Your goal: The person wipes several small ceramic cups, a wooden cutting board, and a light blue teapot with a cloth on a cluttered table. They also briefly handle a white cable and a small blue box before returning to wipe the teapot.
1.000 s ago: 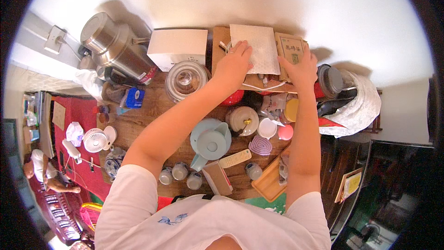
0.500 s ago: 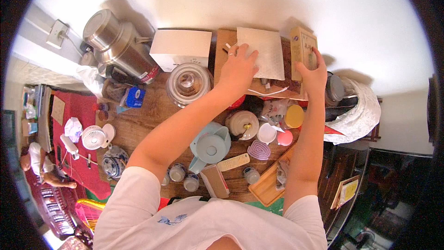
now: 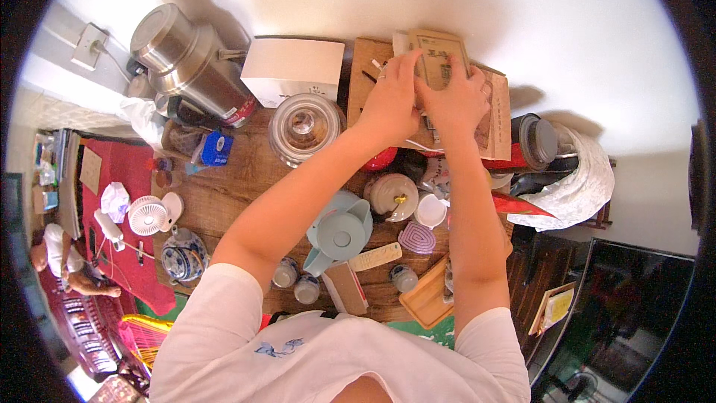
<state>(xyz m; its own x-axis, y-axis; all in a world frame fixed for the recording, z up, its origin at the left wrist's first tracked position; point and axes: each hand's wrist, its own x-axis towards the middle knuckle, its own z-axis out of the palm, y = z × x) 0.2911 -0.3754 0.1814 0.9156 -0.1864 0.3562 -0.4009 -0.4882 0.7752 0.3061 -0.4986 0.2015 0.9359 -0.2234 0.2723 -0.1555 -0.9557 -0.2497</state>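
Observation:
A flat tan box [image 3: 434, 42] with dark print stands on top of a larger brown cardboard box [image 3: 498, 127] by the wall. My right hand [image 3: 456, 101] grips the tan box from the front, thumb at its left side and fingers over its face. The fingers of my left hand [image 3: 391, 101] are pressed together along the box's left edge. A strip of the white padded sheet [image 3: 401, 43] shows behind the tan box; the hands and box hide the rest. Partly under my wrists lies a white cable [image 3: 426, 149].
Left of the hands stand a white box [image 3: 292, 67], a lidded glass jar [image 3: 304, 128] and a steel thermos [image 3: 194, 67]. Nearer me are a pale blue pitcher [image 3: 339, 231], a lidded pot [image 3: 393, 195], a remote control [image 3: 375, 257] and a wooden tray [image 3: 425, 298]. A person sits far left.
The tan box has moved left across the brown box, in front of the white padded sheet. My right hand moved with it, and my left hand now meets its edge.

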